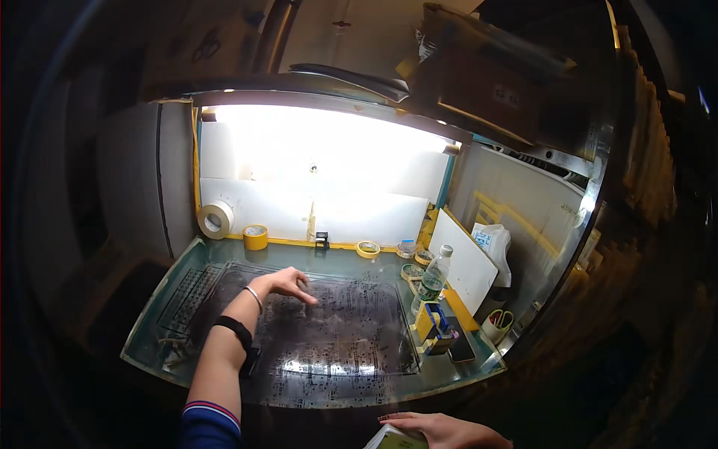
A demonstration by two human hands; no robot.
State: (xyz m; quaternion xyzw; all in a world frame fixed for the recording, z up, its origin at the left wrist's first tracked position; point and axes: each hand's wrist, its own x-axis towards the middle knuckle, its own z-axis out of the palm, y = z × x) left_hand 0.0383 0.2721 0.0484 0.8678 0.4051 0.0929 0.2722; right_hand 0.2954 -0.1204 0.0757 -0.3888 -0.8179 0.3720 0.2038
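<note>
My left hand (288,283) reaches out over a dark film sheet (329,323) covered with fine black markings, which lies on a glass-topped table (440,379). Its thumb stretches out and the other fingers are bent, with a gap between; nothing shows in it. A bracelet and a black wristband (235,326) are on that arm. Low in the picture, my right hand (456,432) lies over the edge of a pale flat packet (400,440) with a yellow-green face. Part of the packet is cut off by the picture's lower edge.
A white tape roll (216,219) and a yellow one (256,237) stand at the back left. On the right are a clear bottle (434,278), a blue-and-yellow tape dispenser (435,328), a dark phone (461,348) and a cup with scissors (496,325). A bright lamp lights the back panel.
</note>
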